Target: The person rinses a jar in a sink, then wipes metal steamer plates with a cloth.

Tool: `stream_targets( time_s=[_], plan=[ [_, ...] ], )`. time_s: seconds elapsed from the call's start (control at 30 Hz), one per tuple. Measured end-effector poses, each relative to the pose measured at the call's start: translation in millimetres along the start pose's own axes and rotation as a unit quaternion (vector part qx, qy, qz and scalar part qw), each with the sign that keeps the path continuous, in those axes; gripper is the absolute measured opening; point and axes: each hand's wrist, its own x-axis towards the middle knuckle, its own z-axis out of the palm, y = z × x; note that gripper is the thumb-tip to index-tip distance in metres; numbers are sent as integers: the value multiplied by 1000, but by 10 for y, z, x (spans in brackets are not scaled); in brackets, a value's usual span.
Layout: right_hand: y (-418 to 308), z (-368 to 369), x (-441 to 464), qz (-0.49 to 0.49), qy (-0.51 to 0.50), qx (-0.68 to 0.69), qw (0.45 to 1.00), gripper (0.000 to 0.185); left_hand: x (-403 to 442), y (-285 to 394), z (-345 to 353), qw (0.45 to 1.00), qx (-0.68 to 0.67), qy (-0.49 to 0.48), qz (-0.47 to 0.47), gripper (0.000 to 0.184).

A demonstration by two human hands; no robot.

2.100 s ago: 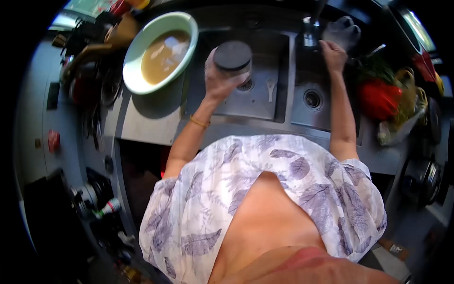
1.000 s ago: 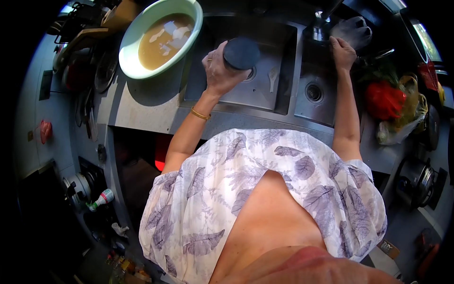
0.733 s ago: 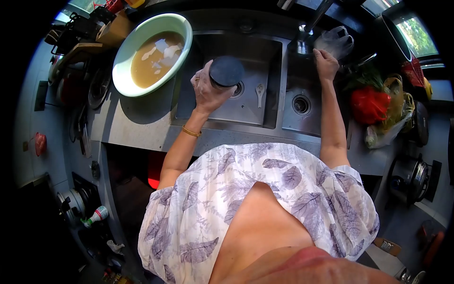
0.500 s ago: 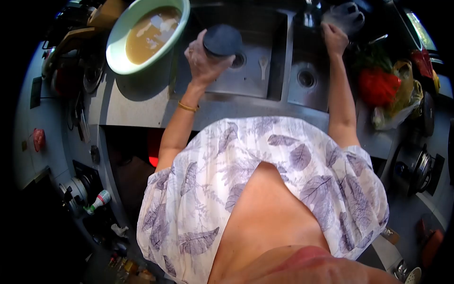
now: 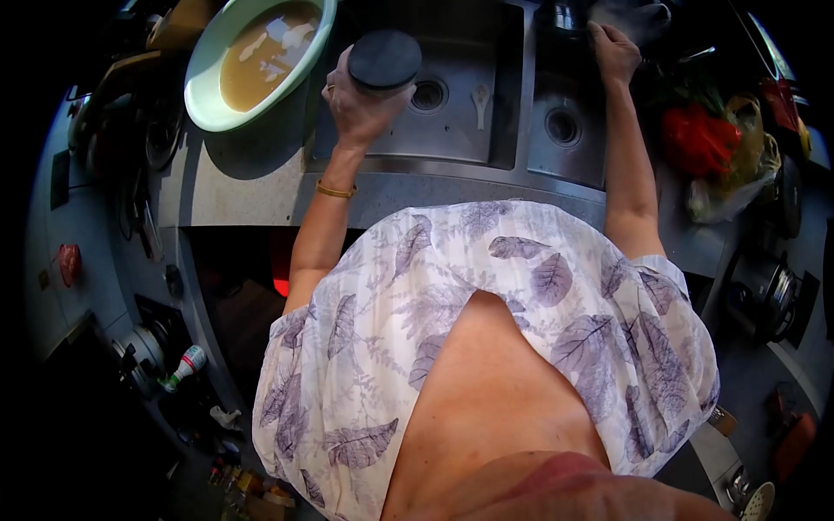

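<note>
My left hand [image 5: 360, 111] is wrapped round a container with a round black lid [image 5: 385, 60], perhaps a jar; its body is mostly hidden by my fingers. It is held upright above the left sink basin [image 5: 434, 143]. In that basin a pale spoon [image 5: 479, 106] lies right of the drain. Over the back of the smaller right basin [image 5: 560, 161], my right hand [image 5: 618, 59] is closed, with its fingertips pinching a clear plastic bag [image 5: 641, 19]. The bag is blurred, and I cannot make out anything inside it.
A pale green tub [image 5: 201, 97] of cloudy brown liquid with white pieces stands left of the sink. On the right are a red bag [image 5: 698, 139] and a yellowish plastic bag [image 5: 743, 161], near some greens. The counter's front edge [image 5: 261, 208] runs before my body.
My left hand has shifted left and slightly up with the black-lidded container. My right hand stays at the plastic bag, which now hangs a little differently. The whole view has moved slightly.
</note>
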Motion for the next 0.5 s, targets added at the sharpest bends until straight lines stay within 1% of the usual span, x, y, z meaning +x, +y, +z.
stream_targets(
  time_s=[0.1,0.2,0.27,0.37,0.5],
  plan=[
    [-35,-10,10,-9,-1,-52,999,21,-11,-8,-23,1000,-8,2,14,93],
    [-406,-64,-61,-14,3,-14,1000,17,-42,-50,-13,1000,4,9,29,93],
    [-408,-64,-52,-9,0,-16,1000,18,-25,-76,7,999,5,20,32,94],
    [-371,-27,-46,2,4,-2,1000,17,-46,-79,-15,1000,-2,0,12,96],
    [-363,-18,-48,5,5,-1,1000,16,-45,-77,-39,1000,20,5,20,96]
  ],
)
